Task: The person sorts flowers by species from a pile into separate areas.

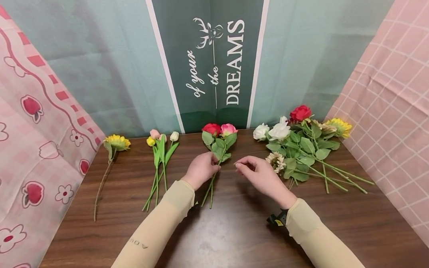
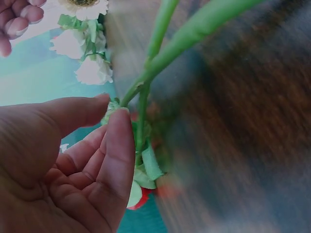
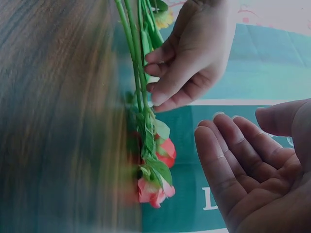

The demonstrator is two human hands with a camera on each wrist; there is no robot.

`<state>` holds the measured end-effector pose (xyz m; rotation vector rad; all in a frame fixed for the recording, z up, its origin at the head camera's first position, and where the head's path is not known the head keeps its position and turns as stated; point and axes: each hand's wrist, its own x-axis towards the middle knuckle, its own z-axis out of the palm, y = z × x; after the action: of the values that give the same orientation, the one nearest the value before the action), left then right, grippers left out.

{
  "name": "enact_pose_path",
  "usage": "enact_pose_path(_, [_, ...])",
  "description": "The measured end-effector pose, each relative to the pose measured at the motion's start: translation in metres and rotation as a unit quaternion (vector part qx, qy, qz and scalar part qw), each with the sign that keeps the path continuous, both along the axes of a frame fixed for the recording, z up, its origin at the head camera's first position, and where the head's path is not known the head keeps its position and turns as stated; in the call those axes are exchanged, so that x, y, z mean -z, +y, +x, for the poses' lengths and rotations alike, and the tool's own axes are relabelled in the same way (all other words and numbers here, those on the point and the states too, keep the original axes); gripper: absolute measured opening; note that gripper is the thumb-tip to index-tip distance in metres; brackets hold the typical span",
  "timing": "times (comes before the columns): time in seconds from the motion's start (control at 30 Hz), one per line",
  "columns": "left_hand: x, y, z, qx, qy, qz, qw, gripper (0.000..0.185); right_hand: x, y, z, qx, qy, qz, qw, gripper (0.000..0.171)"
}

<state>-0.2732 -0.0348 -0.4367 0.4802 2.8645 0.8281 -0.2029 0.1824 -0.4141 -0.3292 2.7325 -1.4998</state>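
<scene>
The left hand's fingertips point(image 2: 116, 126) are touching the stems of the rose pair point(image 1: 218, 150), thumb and forefinger lying close together beside the stalks; whether they are actually pinching a stem, the pictures are not showing clearly. The left hand point(image 1: 201, 169) is sitting over the middle of those stems, at the centre of the wooden table point(image 1: 240, 236). The right hand point(image 1: 259, 176) is hovering just to the right of it, fingers loosely curved and holding nothing, palm turned up in the right wrist view point(image 3: 257, 165). The rose pair, one red bloom and one pink, is lying with its heads toward the far edge and its stems pointing near.

To the left, a small bunch of tulips point(image 1: 159, 160) is lying on the table, and further left a single sunflower point(image 1: 117, 142). To the right, just beside the right hand, a heap of mixed flowers point(image 1: 304, 142) is lying with white roses, a red rose, a daisy and a yellow bloom. Behind the table a green banner point(image 1: 212, 58) is hanging.
</scene>
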Motion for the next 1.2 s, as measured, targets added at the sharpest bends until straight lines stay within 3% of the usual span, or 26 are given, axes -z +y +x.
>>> enact_pose_path(0.17, [-0.011,0.0,0.008,0.022,0.027,0.003,0.9994,0.03,-0.005,0.019,0.001,0.009,0.024,0.027,0.999,0.023])
enact_pose_path(0.3, [-0.017,0.007,0.018,0.089,0.086,-0.01,0.9923,0.04,-0.014,0.051,0.0,0.03,0.058,0.075,0.995,0.023])
enact_pose_path(0.4, [-0.021,0.016,0.028,0.155,0.14,-0.033,0.9774,0.047,-0.022,0.083,-0.002,0.055,0.066,0.101,0.991,0.025])
enact_pose_path(0.53, [-0.025,0.032,0.043,0.242,0.198,-0.061,0.9479,0.058,-0.03,0.128,-0.008,0.098,0.057,0.127,0.985,0.032])
enact_pose_path(0.7, [-0.021,0.054,0.066,0.325,0.227,-0.095,0.9129,0.066,-0.022,0.185,-0.016,0.146,0.048,0.191,0.97,0.039])
enact_pose_path(0.83, [-0.012,0.07,0.085,0.369,0.236,-0.116,0.8918,0.069,-0.005,0.219,-0.017,0.147,0.04,0.243,0.958,0.035])
enact_pose_path(1.0, [0.0,0.087,0.103,0.4,0.247,-0.125,0.8736,0.066,0.011,0.244,-0.007,0.127,0.029,0.291,0.948,0.027])
enact_pose_path(1.2, [0.002,0.098,0.114,0.412,0.247,-0.134,0.8669,0.064,0.021,0.258,0.002,0.102,0.057,0.321,0.94,0.015])
